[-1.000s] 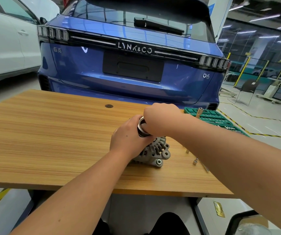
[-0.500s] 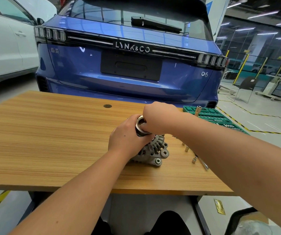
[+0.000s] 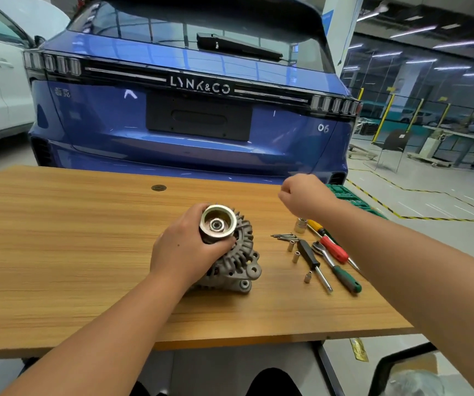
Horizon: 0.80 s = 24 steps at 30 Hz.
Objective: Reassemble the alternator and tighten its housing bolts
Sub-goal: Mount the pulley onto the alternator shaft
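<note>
The grey alternator (image 3: 237, 262) lies on the wooden table (image 3: 58, 252), pulley end tilted up toward me. My left hand (image 3: 185, 250) grips the silver pulley (image 3: 218, 222), fingers curled round its rim. My right hand (image 3: 301, 195) hovers above the table to the right of the alternator, fingers curled; whether it holds something small I cannot tell. Loose long bolts (image 3: 284, 236) and small sockets (image 3: 295, 257) lie right of the alternator.
A ratchet with a green handle (image 3: 337, 267), a black-handled driver (image 3: 313, 261) and a red-handled screwdriver (image 3: 333, 248) lie at the table's right. A green socket tray (image 3: 350, 197) sits at the far right corner. A blue car (image 3: 190, 110) stands behind the table.
My right hand has lifted off the pulley and moved right and away, uncovering the pulley face. My left hand still holds the pulley.
</note>
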Motion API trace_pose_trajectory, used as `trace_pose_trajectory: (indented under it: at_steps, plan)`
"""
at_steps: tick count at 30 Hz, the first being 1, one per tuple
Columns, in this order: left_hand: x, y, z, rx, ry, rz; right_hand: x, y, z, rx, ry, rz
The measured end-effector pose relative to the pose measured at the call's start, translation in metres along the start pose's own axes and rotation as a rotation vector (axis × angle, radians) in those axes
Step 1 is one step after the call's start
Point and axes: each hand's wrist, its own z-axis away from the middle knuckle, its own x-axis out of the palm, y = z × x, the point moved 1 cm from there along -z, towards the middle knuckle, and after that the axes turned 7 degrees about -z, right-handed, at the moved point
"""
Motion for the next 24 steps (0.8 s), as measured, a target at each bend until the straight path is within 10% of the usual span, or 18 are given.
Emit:
trace_pose_trajectory:
  at_steps: [8,24]
  plan:
    - [0.002,0.002,0.000,-0.025,0.014,-0.009,0.023,0.063,-0.062,0.236,-0.081,0.145]
    - [0.004,0.003,-0.001,-0.025,0.000,-0.026,-0.017,0.030,-0.040,0.014,-0.078,0.328]
